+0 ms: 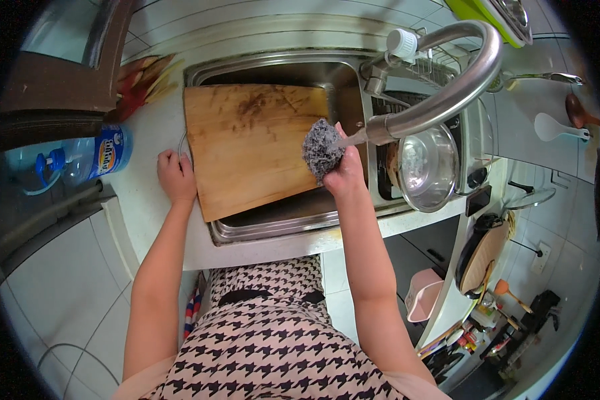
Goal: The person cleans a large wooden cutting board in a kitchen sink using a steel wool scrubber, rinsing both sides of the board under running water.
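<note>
A wooden cutting board [250, 155] with dark stains near its far edge lies tilted over the left basin of a stainless steel sink [275, 227]. My right hand [347, 167] holds a grey scouring pad [322, 149] above the board's right edge, where water runs onto it from the curved metal faucet [435, 110]. My left hand [176, 177] rests on the counter against the board's left edge, with fingers bent; whether it grips the board is not clear.
A glass bowl [426, 170] stands at the right basin, below a wire rack [437, 67]. A plastic bottle [97, 152] lies left of the counter [150, 200]. Utensils hang on the right wall, including a white rice paddle [550, 127]. A pink bin [424, 295] is lower right.
</note>
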A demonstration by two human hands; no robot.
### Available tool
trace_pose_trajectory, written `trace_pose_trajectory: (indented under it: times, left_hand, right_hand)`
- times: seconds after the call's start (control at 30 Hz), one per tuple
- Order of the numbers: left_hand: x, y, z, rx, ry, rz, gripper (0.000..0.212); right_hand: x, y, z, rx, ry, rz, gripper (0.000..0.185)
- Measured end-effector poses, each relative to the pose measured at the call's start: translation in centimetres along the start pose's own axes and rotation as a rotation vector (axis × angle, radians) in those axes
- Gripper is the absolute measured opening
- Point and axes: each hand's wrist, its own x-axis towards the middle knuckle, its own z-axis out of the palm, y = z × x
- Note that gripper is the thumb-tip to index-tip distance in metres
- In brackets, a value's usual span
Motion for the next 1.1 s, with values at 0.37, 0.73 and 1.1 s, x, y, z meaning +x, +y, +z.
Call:
trace_pose_trajectory:
  times: [0.37,0.73,1.1]
  left_hand:
    - [0.0,0.1,0.0,-0.013,-0.003,-0.029,0.019]
    - [0.0,0.2,-0.3,0.000,0.026,0.010,0.018]
    - [0.1,0.0,-0.3,-0.004,0.041,0.007,0.016]
  right_hand:
    - [-1.2,1.6,3.7,-0.068,-0.044,-0.089,0.032]
    - [7.8,20.2,1.4,-1.716,-0.217,-1.133,0.056]
    - [5.5,19.4,-1.0,-1.630,-0.075,-0.971,0.058]
